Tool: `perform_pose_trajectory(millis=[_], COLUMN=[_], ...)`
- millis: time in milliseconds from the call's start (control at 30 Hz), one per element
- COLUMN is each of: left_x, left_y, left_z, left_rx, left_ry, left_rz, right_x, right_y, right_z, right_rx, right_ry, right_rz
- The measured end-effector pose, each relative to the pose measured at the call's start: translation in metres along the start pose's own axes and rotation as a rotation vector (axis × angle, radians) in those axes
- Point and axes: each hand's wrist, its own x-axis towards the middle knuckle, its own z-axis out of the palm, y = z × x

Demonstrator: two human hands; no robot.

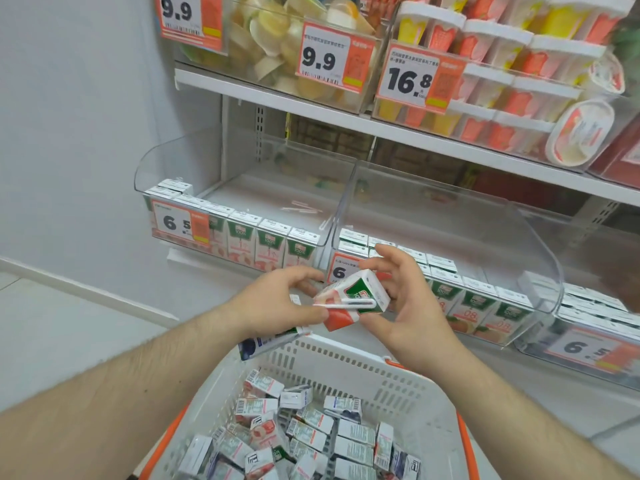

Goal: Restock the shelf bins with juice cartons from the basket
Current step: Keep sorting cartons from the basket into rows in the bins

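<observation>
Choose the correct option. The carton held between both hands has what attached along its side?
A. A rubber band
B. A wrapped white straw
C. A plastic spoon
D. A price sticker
B: the red-and-green carton held between the left hand and right hand carries a wrapped white straw along its side.

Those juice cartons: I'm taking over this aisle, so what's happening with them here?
A person is restocking. Both hands hold one red-and-green juice carton above the white basket; the left hand also grips a blue-printed carton. The basket holds many loose cartons. The left clear bin has a front row and an empty back; the middle bin is partly filled.
</observation>
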Motion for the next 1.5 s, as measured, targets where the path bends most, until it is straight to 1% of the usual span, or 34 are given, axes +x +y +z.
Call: perform_pose_trajectory(millis=[100, 167, 233, 367, 433, 467, 533, 600, 667, 733, 800, 867, 933, 967, 1033, 1100, 1167, 1233, 1333, 1433, 1500], left_x=[-0.004, -0.008, -0.014, -0.023, -0.023, -0.022, -0.019, -0.019, -0.019, -0.018, -0.014, -0.010, -0.007, -0.005, 0.001, 0.007, 0.012, 0.014, 0.020, 0.027, 0.033], left_y=[0.000, 0.003, 0.008, 0.023, 0.025, 0.022, 0.014, 0.003, -0.007, -0.011, -0.015, -0.018, -0.021, -0.024, -0.030, -0.038, -0.051, -0.062, -0.072, -0.074, -0.076], left_z=[-0.002, -0.003, -0.005, -0.006, -0.005, -0.006, -0.015, -0.031, -0.049, -0.064, -0.073, -0.079, -0.085, -0.089, -0.100, -0.110, -0.118, -0.121, -0.121, -0.121, -0.121], left_rx=[0.062, 0.127, 0.250, 0.396, 0.468, 0.475, 0.381, 0.118, -0.043, -0.074, -0.084, -0.093, -0.119, -0.147, -0.260, -0.438, -0.610, -0.764, -0.886, -0.987, -1.012], left_ry=[0.033, 0.086, 0.152, 0.332, 0.407, 0.439, 0.446, 0.346, 0.218, 0.143, 0.123, 0.129, 0.175, 0.223, 0.380, 0.570, 0.681, 0.689, 0.680, 0.704, 0.687], left_rz=[0.050, 0.095, 0.124, 0.068, 0.054, 0.068, 0.093, 0.115, 0.186, 0.237, 0.251, 0.253, 0.242, 0.224, 0.133, -0.047, -0.263, -0.407, -0.516, -0.520, -0.510], right_x=[0.005, 0.008, 0.010, 0.020, 0.028, 0.032, 0.040, 0.046, 0.052, 0.060, 0.070, 0.082, 0.097, 0.107, 0.131, 0.160, 0.190, 0.217, 0.252, 0.278, 0.288], right_y=[-0.010, -0.015, -0.021, -0.031, -0.040, -0.043, -0.045, -0.046, -0.047, -0.049, -0.055, -0.063, -0.068, -0.069, -0.072, -0.076, -0.079, -0.078, -0.065, -0.051, -0.042], right_z=[0.004, 0.011, 0.022, 0.047, 0.057, 0.060, 0.062, 0.061, 0.055, 0.048, 0.047, 0.054, 0.063, 0.067, 0.072, 0.077, 0.085, 0.095, 0.117, 0.141, 0.158], right_rx=[0.028, 0.034, -0.010, -0.134, -0.148, -0.134, -0.082, -0.061, -0.123, -0.209, -0.315, -0.371, -0.313, -0.244, -0.111, -0.028, 0.020, 0.039, 0.013, -0.089, -0.200], right_ry=[-0.020, 0.013, 0.112, 0.347, 0.387, 0.377, 0.298, 0.165, 0.049, -0.039, -0.127, -0.202, -0.213, -0.194, -0.128, -0.099, -0.103, -0.113, -0.150, -0.183, -0.253], right_rz=[-0.028, -0.042, -0.016, 0.008, 0.052, 0.076, 0.104, 0.069, 0.003, -0.061, -0.099, -0.173, -0.198, -0.162, -0.053, 0.053, 0.130, 0.173, 0.225, 0.230, 0.238])
